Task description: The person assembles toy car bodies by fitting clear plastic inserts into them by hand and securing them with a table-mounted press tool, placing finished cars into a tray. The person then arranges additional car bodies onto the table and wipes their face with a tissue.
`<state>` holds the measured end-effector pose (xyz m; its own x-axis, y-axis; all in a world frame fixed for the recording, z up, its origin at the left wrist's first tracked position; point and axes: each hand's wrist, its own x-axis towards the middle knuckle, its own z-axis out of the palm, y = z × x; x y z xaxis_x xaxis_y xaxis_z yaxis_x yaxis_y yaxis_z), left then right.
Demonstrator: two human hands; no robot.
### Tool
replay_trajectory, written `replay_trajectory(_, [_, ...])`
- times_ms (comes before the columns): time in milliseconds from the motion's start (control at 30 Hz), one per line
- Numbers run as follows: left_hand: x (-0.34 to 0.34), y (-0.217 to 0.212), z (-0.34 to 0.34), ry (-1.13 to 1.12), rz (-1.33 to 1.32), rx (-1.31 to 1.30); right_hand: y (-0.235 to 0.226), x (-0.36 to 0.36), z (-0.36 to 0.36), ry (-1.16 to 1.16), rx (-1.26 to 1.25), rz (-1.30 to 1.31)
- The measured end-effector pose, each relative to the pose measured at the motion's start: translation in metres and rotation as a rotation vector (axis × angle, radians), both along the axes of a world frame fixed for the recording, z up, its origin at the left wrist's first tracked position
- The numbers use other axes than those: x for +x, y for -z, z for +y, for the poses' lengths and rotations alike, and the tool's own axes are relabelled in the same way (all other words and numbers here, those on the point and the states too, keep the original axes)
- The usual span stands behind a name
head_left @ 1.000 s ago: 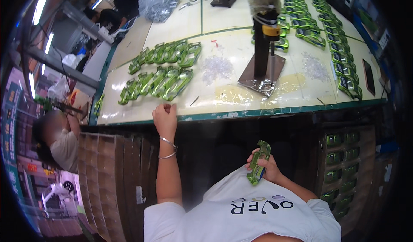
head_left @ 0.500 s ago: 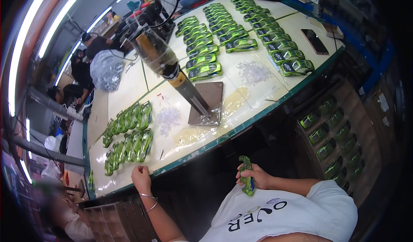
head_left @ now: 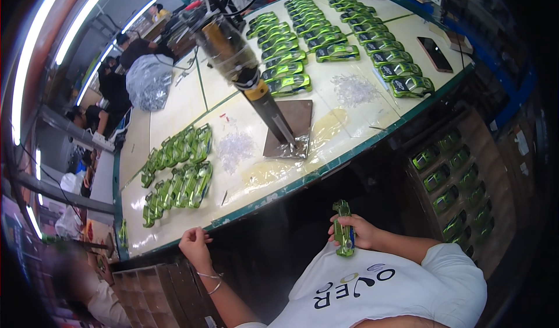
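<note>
My right hand (head_left: 364,231) is closed around a green toy car body shell (head_left: 346,243), held upright in front of my shirt, off the table's near edge. My left hand (head_left: 195,246) is at the table's front edge with its fingers curled together; whether something small sits in them is hidden. Closest to it on the table are two rows of green car shells (head_left: 189,183) standing on edge. Behind them lies a pile of small clear plastic pieces (head_left: 236,148). An upright dark tool with a yellow collar (head_left: 256,89) stands over a brown plate (head_left: 298,118).
Several rows of green toy cars (head_left: 338,53) fill the far table (head_left: 224,109). A second pile of clear pieces (head_left: 355,90) and a phone (head_left: 435,54) lie to the right. Trays of green cars (head_left: 445,200) stand at lower right, a compartmented brown crate (head_left: 140,293) at lower left, near another person (head_left: 99,296).
The view has shifted slightly. My left hand has drawn down from the table's edge, its fingers still curled. The right hand still holds the car shell, now turned a little more upright.
</note>
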<state>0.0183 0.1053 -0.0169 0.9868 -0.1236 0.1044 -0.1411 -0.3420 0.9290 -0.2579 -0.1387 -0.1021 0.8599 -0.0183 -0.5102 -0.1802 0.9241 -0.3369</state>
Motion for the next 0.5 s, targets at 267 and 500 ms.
replay_trajectory(267, [-0.083,-0.009,-0.057,0.441,0.305,-0.387,-0.057,0.023,0.001,-0.179,-0.772,-0.213])
replay_trajectory(500, [-0.121,-0.039,-0.095,0.55,0.284,-0.545,-0.101,0.043,-0.002,-0.077,-1.539,-0.308])
